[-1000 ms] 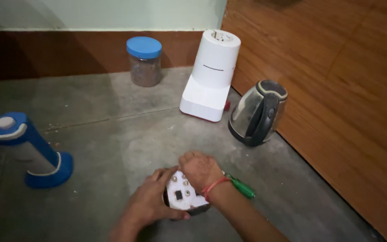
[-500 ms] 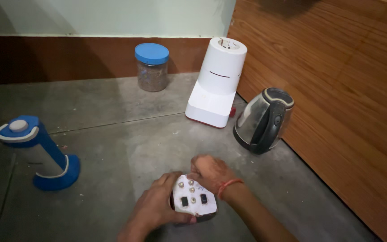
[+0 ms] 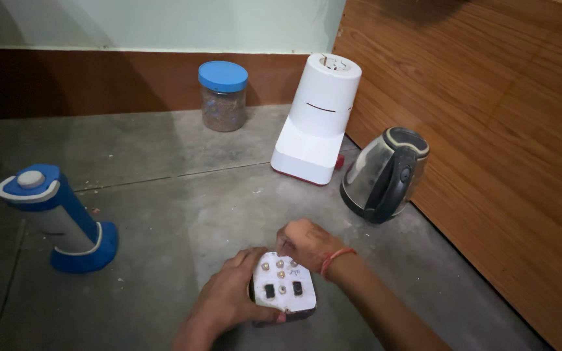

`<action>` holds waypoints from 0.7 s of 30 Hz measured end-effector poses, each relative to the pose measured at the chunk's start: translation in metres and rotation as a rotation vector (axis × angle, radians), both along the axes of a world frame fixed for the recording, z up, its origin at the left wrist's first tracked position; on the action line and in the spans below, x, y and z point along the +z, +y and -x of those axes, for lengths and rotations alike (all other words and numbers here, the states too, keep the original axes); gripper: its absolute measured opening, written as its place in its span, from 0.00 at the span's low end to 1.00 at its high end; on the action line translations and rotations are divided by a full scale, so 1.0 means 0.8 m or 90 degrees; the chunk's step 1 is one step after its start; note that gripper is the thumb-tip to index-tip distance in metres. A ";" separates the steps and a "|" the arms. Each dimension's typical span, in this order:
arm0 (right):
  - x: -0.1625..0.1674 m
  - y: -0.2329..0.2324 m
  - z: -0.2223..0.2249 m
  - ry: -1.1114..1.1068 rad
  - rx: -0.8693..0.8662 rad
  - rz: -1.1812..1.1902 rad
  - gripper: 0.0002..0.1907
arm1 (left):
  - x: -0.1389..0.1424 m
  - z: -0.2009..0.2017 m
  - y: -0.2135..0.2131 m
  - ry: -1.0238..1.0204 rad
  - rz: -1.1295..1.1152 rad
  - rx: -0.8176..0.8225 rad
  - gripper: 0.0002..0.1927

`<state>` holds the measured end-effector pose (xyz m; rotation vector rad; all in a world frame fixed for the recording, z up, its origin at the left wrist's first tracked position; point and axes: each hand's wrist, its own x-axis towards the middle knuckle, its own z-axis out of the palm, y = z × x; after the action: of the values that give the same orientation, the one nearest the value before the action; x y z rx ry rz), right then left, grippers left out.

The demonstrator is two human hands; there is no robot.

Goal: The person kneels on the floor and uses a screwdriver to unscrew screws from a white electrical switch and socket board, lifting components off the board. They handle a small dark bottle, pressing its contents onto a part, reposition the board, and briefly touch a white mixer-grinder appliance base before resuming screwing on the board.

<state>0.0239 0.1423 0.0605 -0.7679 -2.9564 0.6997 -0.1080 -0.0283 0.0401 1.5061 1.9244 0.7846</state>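
You are gripping a small white rectangular switch-and-socket board (image 3: 282, 288) with both hands, low on the grey concrete floor (image 3: 164, 208), near its front edge. Your left hand (image 3: 226, 300) is wrapping the board's left side, thumb lying along its lower edge — fingers clenched against it. Your right hand (image 3: 307, 244), wearing an orange thread band at the wrist, is curling over the board's top right corner, fingertips touching its upper edge. The board is sitting between the two hands, face up, showing two black switches. Well apart, toward the wooden wall panel (image 3: 489, 130) on the right, a steel electric kettle with a black handle (image 3: 385, 174) is standing; beyond it — a white mixer base (image 3: 317, 120) and a blue-lidded clear jar (image 3: 223, 96). A blue-and-white lantern (image 3: 60, 218) is standing at the left.
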 end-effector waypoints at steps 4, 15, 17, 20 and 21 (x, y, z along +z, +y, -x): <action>0.004 -0.007 0.001 -0.034 -0.044 -0.029 0.07 | 0.000 0.000 0.002 0.020 0.020 0.005 0.61; -0.004 -0.024 0.010 -0.141 -0.011 -0.246 0.10 | -0.011 0.002 0.004 0.038 0.006 -0.004 0.63; -0.009 -0.016 0.002 -0.082 -0.058 -0.180 0.11 | -0.012 0.002 0.003 0.039 -0.007 -0.008 0.63; -0.013 0.013 -0.039 -0.019 -0.178 -0.035 0.13 | -0.015 0.001 0.003 0.036 -0.024 -0.009 0.63; -0.014 0.025 -0.056 -0.076 -0.214 -0.040 0.13 | -0.016 0.001 0.003 0.035 -0.028 -0.009 0.64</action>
<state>0.0687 0.1624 0.0492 -1.2992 -2.8225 0.5531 -0.1085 -0.0257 0.0272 1.5814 1.9464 0.7920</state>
